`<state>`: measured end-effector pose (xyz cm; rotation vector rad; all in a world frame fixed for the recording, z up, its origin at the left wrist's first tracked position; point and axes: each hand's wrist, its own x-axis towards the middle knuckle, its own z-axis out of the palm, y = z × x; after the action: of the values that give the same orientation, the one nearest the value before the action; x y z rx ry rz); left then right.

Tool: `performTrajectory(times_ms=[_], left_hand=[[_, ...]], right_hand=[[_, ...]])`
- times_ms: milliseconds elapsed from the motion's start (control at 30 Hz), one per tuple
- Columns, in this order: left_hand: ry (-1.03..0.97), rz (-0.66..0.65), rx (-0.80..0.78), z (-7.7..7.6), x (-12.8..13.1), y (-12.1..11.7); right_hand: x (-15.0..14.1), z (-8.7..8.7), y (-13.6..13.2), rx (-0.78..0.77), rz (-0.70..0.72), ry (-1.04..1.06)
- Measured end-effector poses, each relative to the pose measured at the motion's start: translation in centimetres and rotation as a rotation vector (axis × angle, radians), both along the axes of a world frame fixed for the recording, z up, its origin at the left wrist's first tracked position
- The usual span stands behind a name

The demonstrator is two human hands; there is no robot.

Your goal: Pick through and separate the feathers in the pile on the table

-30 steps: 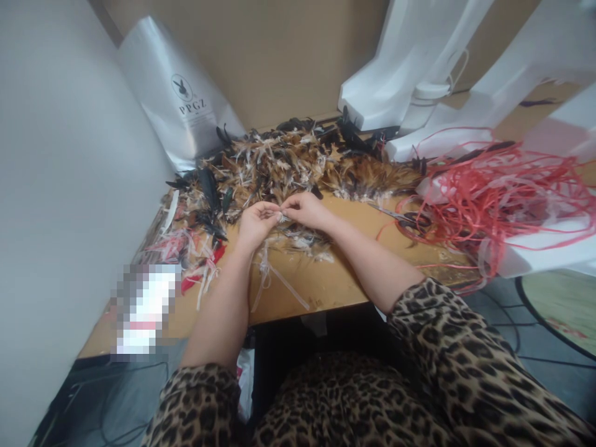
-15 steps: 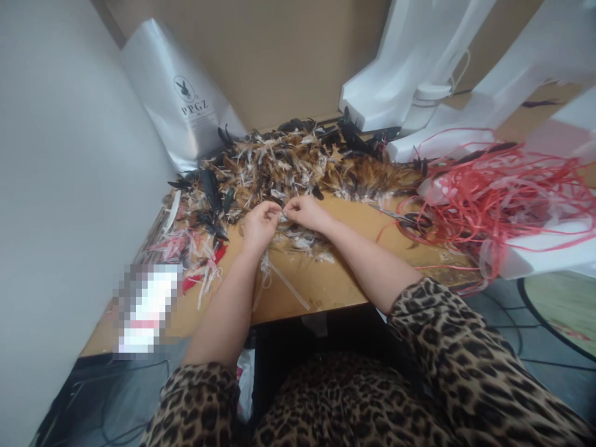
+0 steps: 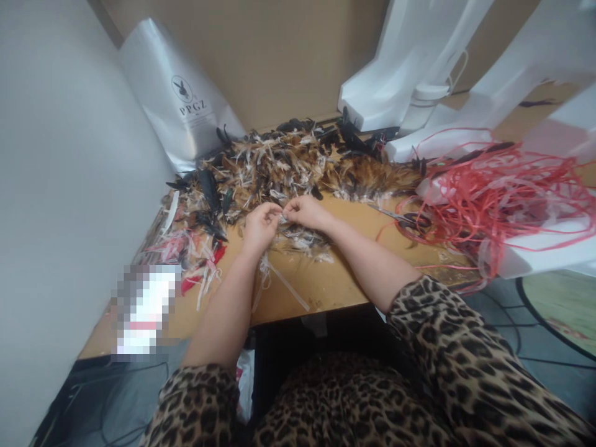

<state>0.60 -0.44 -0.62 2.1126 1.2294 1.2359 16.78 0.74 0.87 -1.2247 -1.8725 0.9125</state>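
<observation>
My left hand (image 3: 262, 225) and my right hand (image 3: 306, 212) meet at the fingertips over the table, both in a pinch. Whatever lies between them is too small to make out; a whitish bit shows there. Just beneath and in front of them is a small clump of pale and brown feathers (image 3: 310, 243). Beyond my hands spreads a big heap of brown, black and white feathers (image 3: 274, 161). A thin white ribbon (image 3: 289, 287) trails on the tabletop below my left hand.
Scissors (image 3: 407, 217) lie at the right beside a tangle of red plastic strips (image 3: 516, 192). A silver bag (image 3: 186, 105) leans at the back left. Pink and white scraps (image 3: 174, 247) sit on the left of the wooden table (image 3: 335, 288). A lidded cup (image 3: 423, 105) stands behind.
Almost nothing differs. Both hands keep their pinch in the same spot, and the view has shifted very slightly.
</observation>
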Motion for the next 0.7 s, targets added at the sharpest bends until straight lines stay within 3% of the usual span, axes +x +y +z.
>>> performTrajectory(times_ms=[267,700], left_hand=[[0.005,0.000,0.020,-0.31,-0.02,0.23],[-0.039,0.034,-0.050,-0.82,-0.35,0.62]], right_hand=[[0.14,0.05,0.01,-0.141,0.059,0.105],[-0.60,-0.50,-0.01,-0.057,-0.016,0.065]])
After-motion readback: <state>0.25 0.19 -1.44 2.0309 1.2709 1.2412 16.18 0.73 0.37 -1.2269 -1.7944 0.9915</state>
